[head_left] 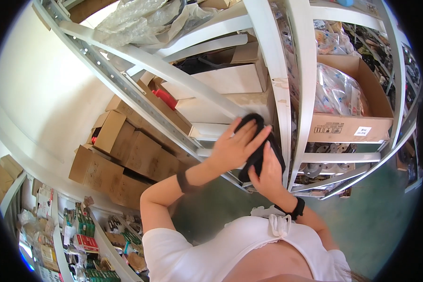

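Note:
In front of the shelf posts, a soft black cloth item (254,160) is between my two hands. Its exact kind cannot be made out. My left hand (236,145) lies over its left side, with the fingers reaching across it and black fabric around the fingertips. From the lower right, my right hand (270,175) grips it, the thumb in front and the fingers pointing up along it. The palms hide part of the fabric. A dark band circles my left forearm, and a black watch (297,208) is on my right wrist.
White metal shelving (306,70) rises close ahead. Pale boxes (221,109) stand on its left bay, and an open carton (352,126) with plastic-wrapped goods on its right. Brown cartons (134,155) line the white wall. Lower left, shelves hold small packages (84,242).

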Demonstrator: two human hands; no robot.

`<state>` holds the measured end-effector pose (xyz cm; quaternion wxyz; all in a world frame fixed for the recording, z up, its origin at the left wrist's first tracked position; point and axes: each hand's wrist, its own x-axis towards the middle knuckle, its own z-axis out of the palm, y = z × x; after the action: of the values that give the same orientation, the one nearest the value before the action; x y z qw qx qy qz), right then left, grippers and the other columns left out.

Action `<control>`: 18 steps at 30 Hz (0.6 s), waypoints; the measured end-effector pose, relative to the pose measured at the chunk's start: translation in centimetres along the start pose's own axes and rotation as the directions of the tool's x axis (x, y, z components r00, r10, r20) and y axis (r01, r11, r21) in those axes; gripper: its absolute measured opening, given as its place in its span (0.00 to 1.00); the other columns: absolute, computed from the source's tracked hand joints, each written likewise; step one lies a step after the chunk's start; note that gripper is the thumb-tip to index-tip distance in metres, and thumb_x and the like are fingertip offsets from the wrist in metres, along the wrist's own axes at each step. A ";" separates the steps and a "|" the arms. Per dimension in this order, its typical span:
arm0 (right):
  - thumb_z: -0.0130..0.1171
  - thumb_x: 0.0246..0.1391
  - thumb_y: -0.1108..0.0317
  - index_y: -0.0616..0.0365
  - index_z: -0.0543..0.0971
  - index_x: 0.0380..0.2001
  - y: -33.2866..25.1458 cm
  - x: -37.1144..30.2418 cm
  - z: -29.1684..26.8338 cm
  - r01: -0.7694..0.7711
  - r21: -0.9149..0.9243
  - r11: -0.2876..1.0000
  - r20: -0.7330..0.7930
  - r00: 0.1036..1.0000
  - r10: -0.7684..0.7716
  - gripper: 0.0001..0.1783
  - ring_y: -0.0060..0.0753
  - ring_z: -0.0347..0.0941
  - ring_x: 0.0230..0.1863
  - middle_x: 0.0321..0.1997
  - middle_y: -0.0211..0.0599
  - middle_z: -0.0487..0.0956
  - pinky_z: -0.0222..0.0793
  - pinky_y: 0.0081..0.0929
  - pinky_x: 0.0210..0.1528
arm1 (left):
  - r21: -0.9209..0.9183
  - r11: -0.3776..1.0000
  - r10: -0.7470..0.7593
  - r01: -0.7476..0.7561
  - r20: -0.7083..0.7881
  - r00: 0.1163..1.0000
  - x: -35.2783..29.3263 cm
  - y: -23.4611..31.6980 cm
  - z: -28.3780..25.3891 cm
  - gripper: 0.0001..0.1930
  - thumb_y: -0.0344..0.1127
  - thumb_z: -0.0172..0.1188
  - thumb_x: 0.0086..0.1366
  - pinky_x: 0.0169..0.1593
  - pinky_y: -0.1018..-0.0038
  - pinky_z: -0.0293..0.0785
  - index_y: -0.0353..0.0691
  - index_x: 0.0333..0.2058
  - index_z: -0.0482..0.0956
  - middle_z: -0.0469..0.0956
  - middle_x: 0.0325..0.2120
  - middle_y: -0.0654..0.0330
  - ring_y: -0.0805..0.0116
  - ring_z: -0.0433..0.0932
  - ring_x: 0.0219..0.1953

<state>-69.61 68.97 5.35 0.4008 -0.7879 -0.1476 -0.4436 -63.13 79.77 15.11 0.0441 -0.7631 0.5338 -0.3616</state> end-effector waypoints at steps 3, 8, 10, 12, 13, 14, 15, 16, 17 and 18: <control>0.57 0.36 0.73 0.74 0.50 0.55 -1.4 3.3 1.9 0.079 0.033 0.996 -0.032 0.996 -0.078 0.42 0.62 0.61 0.49 0.50 0.65 0.61 0.58 0.43 0.51 | 0.077 0.997 -0.010 0.015 -0.067 0.998 0.1 -2.7 -2.2 0.25 0.34 0.47 0.52 0.54 0.63 0.58 0.40 0.52 0.64 0.72 0.39 0.54 0.63 0.70 0.46; 0.52 0.39 0.74 0.67 0.52 0.56 -5.5 10.6 4.0 0.097 0.121 0.988 -0.053 0.994 -0.091 0.38 0.54 0.58 0.55 0.51 0.60 0.62 0.53 0.39 0.58 | 0.270 0.952 -0.102 0.141 -0.153 0.983 0.7 -7.9 -6.6 0.21 0.30 0.48 0.52 0.55 0.65 0.56 0.40 0.48 0.68 0.72 0.44 0.63 0.71 0.70 0.48; 0.49 0.42 0.74 0.68 0.51 0.56 -7.1 13.5 5.2 0.167 0.104 0.980 -0.127 0.980 -0.154 0.36 0.51 0.58 0.55 0.51 0.58 0.63 0.51 0.38 0.59 | 0.259 0.925 -0.236 0.279 -0.184 0.954 0.9 -10.1 -8.1 0.18 0.31 0.46 0.57 0.56 0.64 0.55 0.41 0.48 0.68 0.72 0.45 0.61 0.69 0.70 0.48; 0.46 0.44 0.73 0.69 0.51 0.56 -9.2 16.1 6.0 0.263 0.078 0.962 -0.213 0.947 -0.242 0.34 0.48 0.59 0.55 0.50 0.56 0.64 0.50 0.37 0.59 | 0.305 0.866 -0.312 0.396 -0.289 0.905 1.0 -11.6 -10.2 0.16 0.32 0.45 0.60 0.57 0.65 0.51 0.40 0.48 0.67 0.71 0.46 0.60 0.68 0.70 0.47; 0.45 0.45 0.72 0.69 0.51 0.56 -9.7 17.0 6.5 0.294 0.084 0.952 -0.238 0.934 -0.268 0.33 0.46 0.59 0.55 0.49 0.55 0.64 0.49 0.37 0.59 | 0.304 0.854 -0.328 0.422 -0.315 0.891 0.7 -12.6 -10.6 0.16 0.32 0.45 0.60 0.58 0.65 0.50 0.38 0.47 0.67 0.72 0.45 0.59 0.67 0.71 0.46; 0.45 0.44 0.72 0.68 0.52 0.56 -10.2 17.6 6.7 0.310 0.102 0.945 -0.282 0.920 -0.271 0.33 0.45 0.59 0.55 0.49 0.55 0.64 0.49 0.37 0.59 | 0.308 0.860 -0.293 0.408 -0.356 0.887 0.9 -13.0 -10.7 0.15 0.32 0.45 0.60 0.58 0.65 0.49 0.38 0.47 0.67 0.72 0.45 0.59 0.67 0.71 0.46; 0.45 0.44 0.72 0.68 0.52 0.56 -10.3 17.8 6.7 0.326 0.117 0.938 -0.325 0.905 -0.274 0.33 0.44 0.59 0.55 0.49 0.54 0.64 0.49 0.37 0.59 | 0.311 0.865 -0.258 0.394 -0.397 0.881 1.1 -13.1 -10.6 0.15 0.32 0.45 0.60 0.58 0.66 0.49 0.37 0.46 0.67 0.72 0.45 0.59 0.67 0.71 0.46; 0.46 0.44 0.71 0.66 0.53 0.56 -10.2 17.6 6.5 0.305 0.108 0.946 -0.328 0.909 -0.256 0.33 0.43 0.59 0.55 0.49 0.52 0.65 0.49 0.37 0.59 | 0.286 0.887 -0.220 0.362 -0.428 0.877 1.1 -13.0 -10.1 0.15 0.31 0.46 0.59 0.58 0.66 0.48 0.37 0.46 0.68 0.72 0.45 0.60 0.66 0.69 0.48; 0.46 0.44 0.71 0.66 0.53 0.56 -9.8 17.0 6.5 0.293 0.111 0.950 -0.324 0.914 -0.245 0.33 0.43 0.59 0.55 0.49 0.52 0.65 0.49 0.37 0.59 | 0.282 0.889 -0.225 0.361 -0.417 0.880 1.0 -12.7 -9.9 0.15 0.31 0.46 0.59 0.58 0.66 0.48 0.37 0.46 0.68 0.72 0.45 0.60 0.66 0.69 0.48; 0.46 0.44 0.71 0.66 0.54 0.55 -9.0 16.2 6.4 0.277 0.066 0.959 -0.287 0.926 -0.247 0.32 0.43 0.60 0.55 0.49 0.51 0.66 0.49 0.36 0.59 | 0.322 0.883 -0.202 0.342 -0.397 0.895 1.0 -12.2 -9.5 0.15 0.31 0.46 0.59 0.58 0.65 0.48 0.37 0.46 0.68 0.72 0.45 0.60 0.65 0.69 0.49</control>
<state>-62.03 77.62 21.31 0.3956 -0.6693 -0.2175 -0.5901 -59.11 87.11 28.13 0.0440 -0.7304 0.3376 -0.5922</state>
